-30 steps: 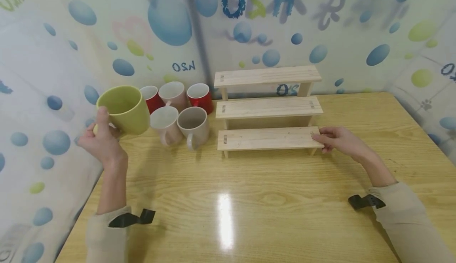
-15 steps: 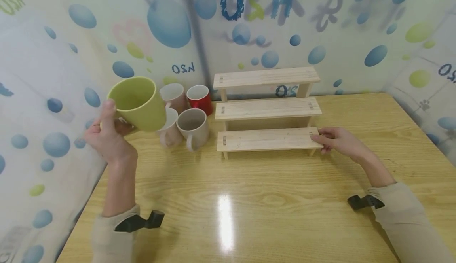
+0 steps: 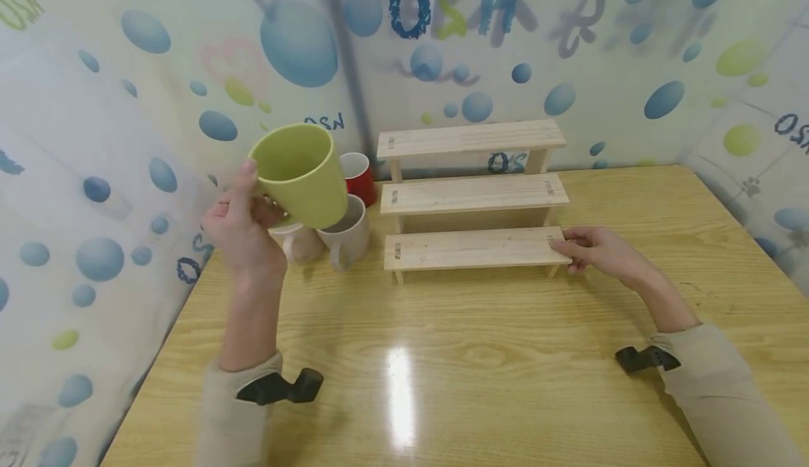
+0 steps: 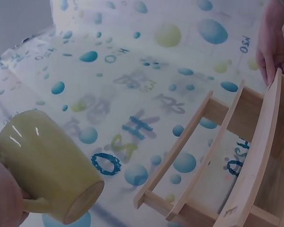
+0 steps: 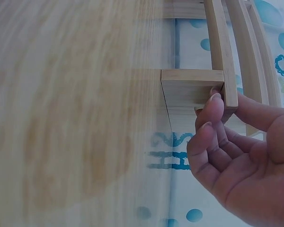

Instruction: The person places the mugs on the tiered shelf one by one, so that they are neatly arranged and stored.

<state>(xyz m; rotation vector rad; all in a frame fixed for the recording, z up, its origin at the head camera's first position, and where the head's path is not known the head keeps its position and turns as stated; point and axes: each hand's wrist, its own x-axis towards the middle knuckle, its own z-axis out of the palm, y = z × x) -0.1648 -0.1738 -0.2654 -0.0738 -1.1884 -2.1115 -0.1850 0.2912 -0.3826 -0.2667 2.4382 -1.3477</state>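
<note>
A yellow-green mug is up in the air in front of the other mugs, tilted, its mouth toward the head camera. My left hand grips it by the handle, thumb up near the rim; the left wrist view shows the mug's side and base. At the right end of a three-tier wooden shelf, my right hand pinches the lowest board. In the right wrist view the thumb lies on one face of that board and the curled fingers on the other.
Behind the held mug, a red mug, a grey mug and a pale pink mug, partly covered, stand on the wooden table. A patterned backdrop rises behind and at the sides.
My left hand has carried the yellow-green mug rightward and slightly up, so it now covers more of the standing mugs. The right hand keeps its hold on the shelf.
</note>
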